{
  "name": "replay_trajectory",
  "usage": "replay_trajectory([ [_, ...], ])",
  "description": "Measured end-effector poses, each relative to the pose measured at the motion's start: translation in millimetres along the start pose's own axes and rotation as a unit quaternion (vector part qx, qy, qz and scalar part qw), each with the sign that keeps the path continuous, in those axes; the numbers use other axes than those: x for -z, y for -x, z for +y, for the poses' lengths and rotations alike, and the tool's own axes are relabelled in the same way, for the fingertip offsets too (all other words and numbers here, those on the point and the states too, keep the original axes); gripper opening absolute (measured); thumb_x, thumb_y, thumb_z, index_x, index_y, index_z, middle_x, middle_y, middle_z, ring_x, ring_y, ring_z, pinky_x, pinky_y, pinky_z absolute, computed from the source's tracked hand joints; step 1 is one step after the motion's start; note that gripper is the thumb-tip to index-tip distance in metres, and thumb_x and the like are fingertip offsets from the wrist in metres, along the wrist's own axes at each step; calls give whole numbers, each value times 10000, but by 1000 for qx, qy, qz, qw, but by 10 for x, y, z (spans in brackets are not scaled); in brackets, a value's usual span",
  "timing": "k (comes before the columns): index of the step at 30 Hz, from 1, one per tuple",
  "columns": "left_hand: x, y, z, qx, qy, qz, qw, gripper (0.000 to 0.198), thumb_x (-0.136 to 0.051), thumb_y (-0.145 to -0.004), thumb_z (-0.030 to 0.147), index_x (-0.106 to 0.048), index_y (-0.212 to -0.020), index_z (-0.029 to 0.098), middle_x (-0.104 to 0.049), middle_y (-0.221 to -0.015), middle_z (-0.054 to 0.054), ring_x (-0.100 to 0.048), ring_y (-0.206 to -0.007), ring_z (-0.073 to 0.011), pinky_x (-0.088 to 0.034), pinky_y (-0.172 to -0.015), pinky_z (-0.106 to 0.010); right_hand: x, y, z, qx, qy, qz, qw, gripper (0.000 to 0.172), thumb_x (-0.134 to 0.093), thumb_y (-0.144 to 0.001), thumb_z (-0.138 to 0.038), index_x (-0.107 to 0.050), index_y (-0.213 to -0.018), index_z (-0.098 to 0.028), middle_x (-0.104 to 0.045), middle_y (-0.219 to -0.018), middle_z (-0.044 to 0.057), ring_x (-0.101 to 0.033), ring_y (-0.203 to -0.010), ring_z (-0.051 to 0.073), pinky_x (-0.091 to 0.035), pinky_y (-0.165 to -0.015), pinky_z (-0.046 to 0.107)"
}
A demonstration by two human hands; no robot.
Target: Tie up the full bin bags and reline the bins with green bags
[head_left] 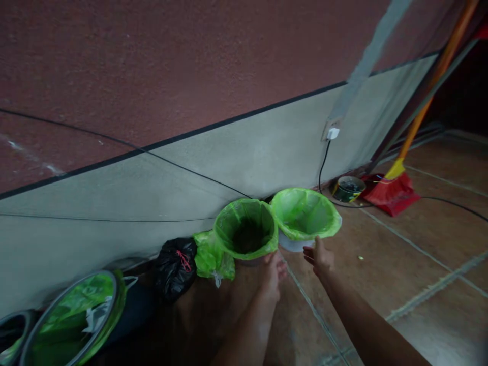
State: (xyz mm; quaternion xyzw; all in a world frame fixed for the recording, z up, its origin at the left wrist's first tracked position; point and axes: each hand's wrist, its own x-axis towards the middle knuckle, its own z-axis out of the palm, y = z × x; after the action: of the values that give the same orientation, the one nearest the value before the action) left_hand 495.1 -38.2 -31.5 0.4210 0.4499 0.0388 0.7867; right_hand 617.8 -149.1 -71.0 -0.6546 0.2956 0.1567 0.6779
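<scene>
Two bins lined with bright green plastic bags stand side by side against the wall. My left hand [271, 272] is at the front right of the left bin [229, 216], its fingers loosely apart close to the bag's rim; I cannot tell whether it touches. In front of the right bin [331, 229], my right hand [321, 258] has its thumb up near the liner's edge and its fingers apart. Neither hand shows anything held. The left bin looks dark inside, while the right one shows pale green liner walls and a whitish base.
Left of the bins lie a knotted green bag [213, 256] and a tied black bag [176, 267]. A larger lined bin [114, 305] stands nearer. To the right are a tin [348, 189], a red broom [392, 192] and a plugged-in black cable [323, 165].
</scene>
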Motion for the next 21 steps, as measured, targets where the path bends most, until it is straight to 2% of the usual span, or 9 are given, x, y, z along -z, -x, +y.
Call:
replay_trajectory([
  [4, 498, 43, 198, -28, 67, 178, 981, 367, -669, -834, 522, -607, -936, 175, -673, -951, -59, -686, -746, -138, -520, -644, -238, -103, 419, 176, -32, 30, -54, 998, 395, -548, -870, -556, -602, -804, -171, -668, -638, 38, -617, -551, 148, -505, -514, 250],
  [7, 629, -62, 299, -85, 58, 238, 966, 312, -721, -812, 454, -582, -843, 176, -645, -790, -11, -669, -672, -128, -510, -614, -233, -341, 685, 260, -3, 79, -147, 986, 403, -571, -863, -567, -616, -800, -171, -652, -621, 22, -582, -523, 121, -457, -477, 217],
  [9, 627, -150, 325, -115, 54, 252, 959, 273, -741, -803, 377, -561, -785, 172, -615, -687, 12, -647, -607, -123, -488, -567, -224, -525, 808, 269, 15, 109, -182, 977, 381, -613, -851, -543, -624, -788, -168, -649, -610, 21, -578, -521, 118, -455, -475, 213],
  [13, 579, -242, 339, -142, 67, 252, 955, 202, -727, -793, 212, -545, -722, 162, -598, -614, 24, -621, -517, -112, -474, -505, -211, -765, 919, 210, -12, 119, -175, 977, 250, -658, -854, -381, -611, -716, -177, -631, -544, 15, -566, -477, 117, -470, -469, 219],
  [16, 563, -217, 363, -136, 75, 245, 957, 175, -691, -780, 124, -533, -716, 163, -600, -597, 27, -634, -501, -115, -495, -501, -209, -774, 925, 206, -23, 101, -169, 980, 225, -660, -847, -330, -618, -686, -179, -621, -506, 14, -577, -462, 127, -487, -468, 225],
  [21, 550, -100, 364, -93, 64, 245, 963, 155, -623, -813, 98, -501, -771, 183, -579, -566, 38, -649, -505, -129, -521, -524, -224, -663, 861, 369, -3, 74, -155, 985, 254, -680, -802, -389, -630, -697, -163, -628, -515, 18, -570, -440, 126, -488, -452, 233],
])
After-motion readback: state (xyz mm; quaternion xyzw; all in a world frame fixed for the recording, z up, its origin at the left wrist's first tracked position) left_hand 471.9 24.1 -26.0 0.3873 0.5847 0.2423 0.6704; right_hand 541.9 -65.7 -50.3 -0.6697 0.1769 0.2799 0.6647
